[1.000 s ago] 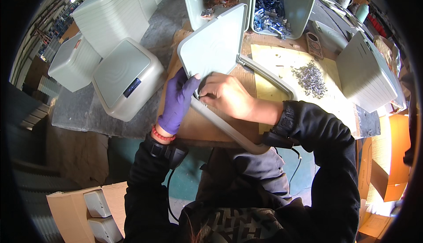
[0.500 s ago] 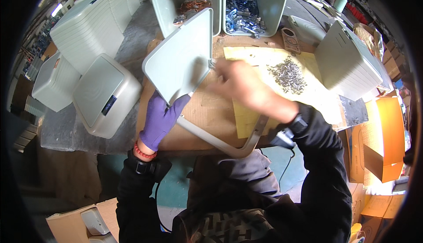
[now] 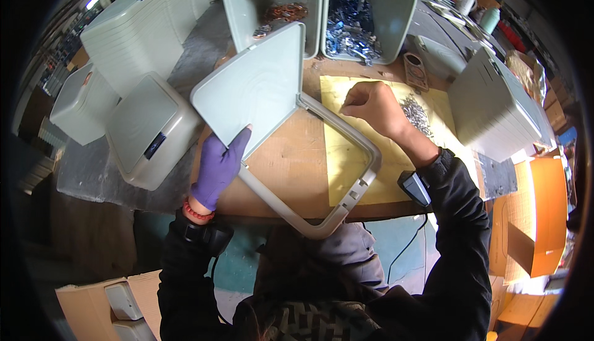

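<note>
My left hand [image 3: 218, 166], in a purple glove, grips a pale grey-green lid panel [image 3: 253, 81] at its near corner, where it meets a matching rim frame [image 3: 272, 200]. The panel stands tilted up on the frame's far left side, and the frame's near corner juts over the table edge. Bare, my right hand [image 3: 377, 107] hovers above the yellow sheet [image 3: 343, 155], apart from the frame. Its fingers are pinched together, and whatever lies between them is hidden. Just beyond that hand is a pile of small metal pins [image 3: 416, 115].
Two upright bins at the back hold orange parts [image 3: 286, 13] and blue clips [image 3: 351, 25]. A lidded bin [image 3: 145, 133] lies at left beside tall lid stacks [image 3: 133, 31]. More stacked lids [image 3: 489, 109] stand at right, near an open cardboard box [image 3: 547, 211].
My right hand has moved right, away from the hinge corner of panel and frame. The panel has tipped slightly left in my left hand. The whole view has shifted a little.
</note>
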Motion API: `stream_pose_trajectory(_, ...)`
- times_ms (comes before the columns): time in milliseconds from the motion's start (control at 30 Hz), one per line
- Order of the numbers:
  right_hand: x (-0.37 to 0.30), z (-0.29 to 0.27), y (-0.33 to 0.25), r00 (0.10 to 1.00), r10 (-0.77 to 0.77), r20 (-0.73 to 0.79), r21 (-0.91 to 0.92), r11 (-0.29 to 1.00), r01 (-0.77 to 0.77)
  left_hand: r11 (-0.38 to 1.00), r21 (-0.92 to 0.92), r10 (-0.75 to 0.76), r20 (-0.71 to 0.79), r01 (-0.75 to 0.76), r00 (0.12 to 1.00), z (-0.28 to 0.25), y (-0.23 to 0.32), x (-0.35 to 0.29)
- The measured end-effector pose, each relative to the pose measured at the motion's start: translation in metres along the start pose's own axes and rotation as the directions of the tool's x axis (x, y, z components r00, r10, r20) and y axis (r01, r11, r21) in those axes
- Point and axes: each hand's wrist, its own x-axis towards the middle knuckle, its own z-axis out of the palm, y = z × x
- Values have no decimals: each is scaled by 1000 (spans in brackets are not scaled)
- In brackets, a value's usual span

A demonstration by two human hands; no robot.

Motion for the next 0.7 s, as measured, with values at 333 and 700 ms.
stream_pose_trajectory(333, 46, 56, -23, 993, -121, -4, 104, 987, 121, 999, -33, 44, -5, -44, 999, 2, -1, 2)
stream_pose_trajectory(700, 47, 64, -9, 795, -594, -126, -415, 759, 501, 998, -18, 55, -5, -55, 998, 2, 0, 2)
